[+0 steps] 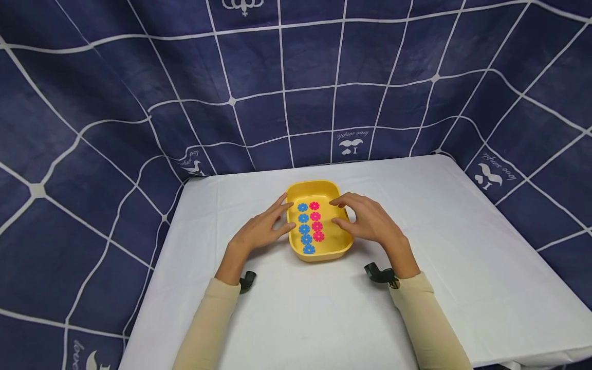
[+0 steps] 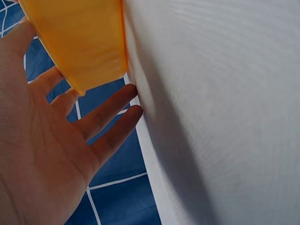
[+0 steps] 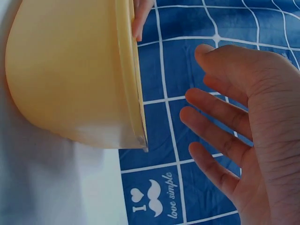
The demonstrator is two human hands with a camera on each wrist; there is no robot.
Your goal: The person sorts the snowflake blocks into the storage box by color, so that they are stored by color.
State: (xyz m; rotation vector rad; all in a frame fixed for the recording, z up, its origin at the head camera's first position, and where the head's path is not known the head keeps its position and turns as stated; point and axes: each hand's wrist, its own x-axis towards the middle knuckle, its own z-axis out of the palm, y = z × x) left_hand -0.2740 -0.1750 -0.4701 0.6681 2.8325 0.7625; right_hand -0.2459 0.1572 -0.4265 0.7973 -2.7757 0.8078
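A yellow plastic tray (image 1: pixel 336 242) with rounded corners holds blue flower-shaped discs (image 1: pixel 303 229) and pink flower-shaped discs (image 1: pixel 316 226), lying in two columns, several of each. My left hand (image 1: pixel 259 229) is at the tray's left side, fingers spread, with thumb and fingertips at the rim. In the left wrist view its lower fingers stretch out loosely below the tray wall (image 2: pixel 84 47). Above the tray's right side hovers my right hand (image 1: pixel 370 218), its fingers bent loosely and nothing between them. The right wrist view shows this hand (image 3: pixel 229 112) apart from the tray wall (image 3: pixel 70 75).
A white cloth (image 1: pixel 296 313) covers the table under the tray. Dark blue curtain fabric (image 1: pixel 310 108) with white grid lines hangs behind and at both sides. A black wrist-worn device (image 1: pixel 248 281) sits by the left cuff, another black device (image 1: pixel 380 273) by the right.
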